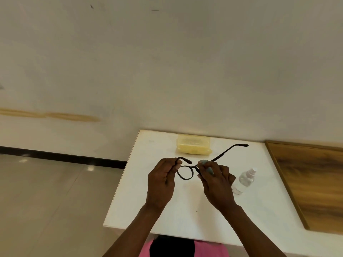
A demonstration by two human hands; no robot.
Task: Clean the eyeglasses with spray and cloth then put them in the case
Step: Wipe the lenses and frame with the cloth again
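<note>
Eyeglasses [185, 172]: held above white table [148, 201] centre, temples open. Left hand [161, 180] pinches left rim/hinge; right hand [216, 184] pinches cloth [206, 164] over right lens. Yellow case [193, 144] nr far edge; spray btl [245, 179] upright, right of hands.

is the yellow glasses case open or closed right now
Closed, it seems. The yellow case lies at the table's far edge with its lid down, no gap or interior showing.

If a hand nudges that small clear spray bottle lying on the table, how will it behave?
The small clear plastic spray bottle lies on its side on the white table, so it would probably roll. It looks light and likely slides easily. Its smooth round body may be slippery.
</note>
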